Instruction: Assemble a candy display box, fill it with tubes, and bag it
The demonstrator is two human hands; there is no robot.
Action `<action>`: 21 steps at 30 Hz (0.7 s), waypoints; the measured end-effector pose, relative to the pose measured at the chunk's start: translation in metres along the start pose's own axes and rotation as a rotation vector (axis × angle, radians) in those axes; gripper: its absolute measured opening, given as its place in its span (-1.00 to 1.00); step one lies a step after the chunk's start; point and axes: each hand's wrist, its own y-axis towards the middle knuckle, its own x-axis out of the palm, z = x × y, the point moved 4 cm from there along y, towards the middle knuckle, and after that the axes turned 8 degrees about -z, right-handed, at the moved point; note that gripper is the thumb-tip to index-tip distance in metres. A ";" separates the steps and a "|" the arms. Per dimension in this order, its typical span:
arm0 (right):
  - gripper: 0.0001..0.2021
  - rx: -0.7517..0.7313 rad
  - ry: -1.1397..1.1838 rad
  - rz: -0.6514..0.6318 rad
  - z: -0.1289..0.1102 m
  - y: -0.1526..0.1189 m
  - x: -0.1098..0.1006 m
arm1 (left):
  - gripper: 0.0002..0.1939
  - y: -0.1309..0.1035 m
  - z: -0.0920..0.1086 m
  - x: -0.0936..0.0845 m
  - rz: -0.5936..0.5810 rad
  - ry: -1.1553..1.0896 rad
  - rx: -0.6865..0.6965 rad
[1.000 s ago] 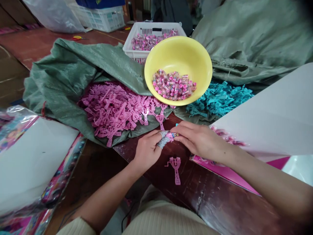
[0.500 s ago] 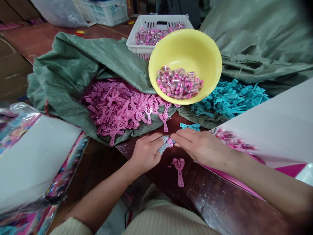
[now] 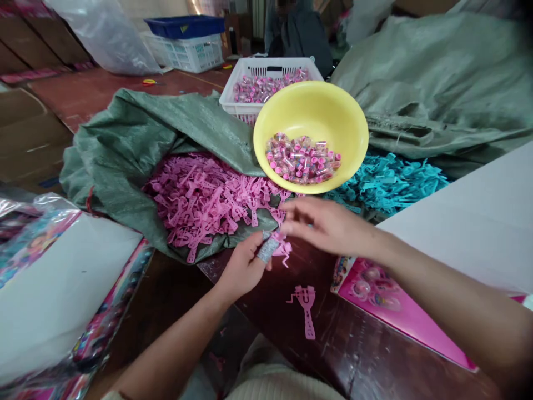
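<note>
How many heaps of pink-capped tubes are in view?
2. The front heap is in the yellow bowl; the rear heap is in the white basket behind, partly hidden by the bowl. Others may be out of sight.

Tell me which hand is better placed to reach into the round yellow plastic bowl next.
Probably the right hand: it looks unladen, its fingers parted, close below the yellow bowl. The left hand is farther off and holds a pink plastic piece.
</note>
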 end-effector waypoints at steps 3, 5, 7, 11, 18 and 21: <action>-0.56 0.209 -0.231 0.144 0.035 0.049 -0.026 | -0.73 -0.002 -0.019 0.000 0.132 -0.265 -0.154; -0.57 0.340 -0.350 0.136 0.060 0.082 -0.029 | -0.62 -0.004 -0.029 0.007 0.143 -0.378 -0.190; -0.63 0.365 -0.385 0.094 0.076 0.109 -0.025 | -0.59 -0.005 -0.032 0.014 0.122 -0.363 -0.143; -0.67 0.319 -0.384 0.088 0.077 0.122 -0.022 | -0.66 -0.010 -0.034 0.016 0.135 -0.262 -0.060; -0.73 -0.141 0.038 0.054 0.015 -0.001 -0.013 | -0.74 -0.014 -0.028 0.013 0.090 -0.454 -0.182; -0.75 -0.194 0.133 0.041 -0.005 -0.061 0.004 | -0.69 -0.009 -0.009 0.023 -0.014 -0.513 -0.127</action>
